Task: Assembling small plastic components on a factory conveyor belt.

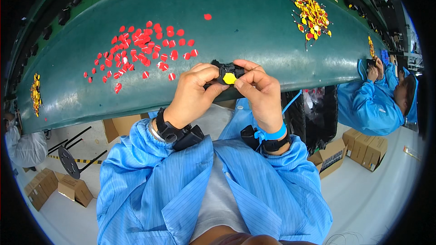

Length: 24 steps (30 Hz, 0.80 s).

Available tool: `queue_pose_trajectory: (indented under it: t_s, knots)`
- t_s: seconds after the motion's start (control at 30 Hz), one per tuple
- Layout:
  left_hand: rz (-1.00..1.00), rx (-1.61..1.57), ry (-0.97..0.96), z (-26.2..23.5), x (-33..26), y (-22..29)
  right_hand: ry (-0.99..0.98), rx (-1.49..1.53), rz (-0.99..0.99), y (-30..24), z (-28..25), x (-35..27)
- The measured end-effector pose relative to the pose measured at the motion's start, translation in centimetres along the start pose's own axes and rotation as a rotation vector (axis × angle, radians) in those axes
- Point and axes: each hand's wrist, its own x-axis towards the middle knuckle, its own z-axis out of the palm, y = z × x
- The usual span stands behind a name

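Observation:
Just over the near edge of the green table, my left hand (pixel 196 91) grips a small black part (pixel 224 69) from its left side, fingers curled round it. My right hand (pixel 260 90) pinches a yellow disc-like piece (pixel 229 78) with a short tab against the front of the black part. The fingers hide some of the black part, so its exact kind cannot be made out. Beyond my left hand, many flat red round pieces (pixel 144 41) lie scattered on the table.
A pile of yellow-and-red pieces with dark leads (pixel 312 17) lies at the far right of the green table (pixel 254 22); another pile (pixel 36 94) is at the far left. A co-worker in blue (pixel 372 100) works at the right. Cardboard boxes (pixel 334 156) and a stool (pixel 69 162) stand on the floor.

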Motion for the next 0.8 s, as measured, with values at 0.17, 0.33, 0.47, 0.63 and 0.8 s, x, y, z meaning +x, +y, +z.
queue_pose_trajectory:
  t_s: [0.17,0.33,0.47,0.63,0.8]
  knots:
    - [0.006,-0.133,-0.037,-0.2,-0.3,-0.5,0.004,-0.002,0.034,-0.2,0.3,0.0]
    - [-0.177,-0.537,-0.072,-0.5,-0.2,0.5,0.016,-0.063,-0.014,-0.2,0.9,-0.2]
    - [-0.33,-0.536,-0.063,-0.5,-0.1,0.9,0.038,-0.116,-0.085,0.1,1.3,-0.1]
    - [-0.346,-0.485,-0.034,-0.4,-0.1,1.0,0.061,-0.172,-0.117,0.2,1.6,-0.4]
    - [-0.284,-0.348,-0.006,-0.3,-0.7,0.6,0.059,-0.223,-0.182,0.3,1.7,-0.8]
